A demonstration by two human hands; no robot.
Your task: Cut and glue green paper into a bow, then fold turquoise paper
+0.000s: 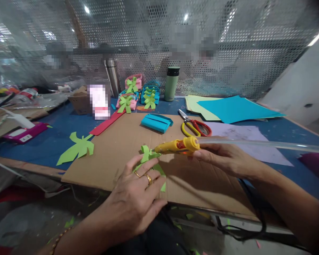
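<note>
My right hand (215, 157) is closed round a yellow hot glue gun (172, 146), a long clear glue stick (255, 143) running out of its back end. The gun's nozzle points left and meets, or nearly meets, a green paper bow (146, 153) with curled strips. My left hand (138, 191), with rings on its fingers, holds this bow down on the cardboard (103, 159). Its fingers cover much of the paper, so their grip is partly hidden. Just beyond the hands lies a folded blue paper bag (156, 122). Scissors (194, 124) with red and yellow handles rest to its right.
Another green paper cutout (78, 148) lies left of the cardboard, near a red strip (108, 122). Small finished paper bags (150, 95) stand at the back between a steel flask (113, 79) and a green bottle (172, 84). Blue sheets (236, 108) lie right; a power strip (26, 132) left.
</note>
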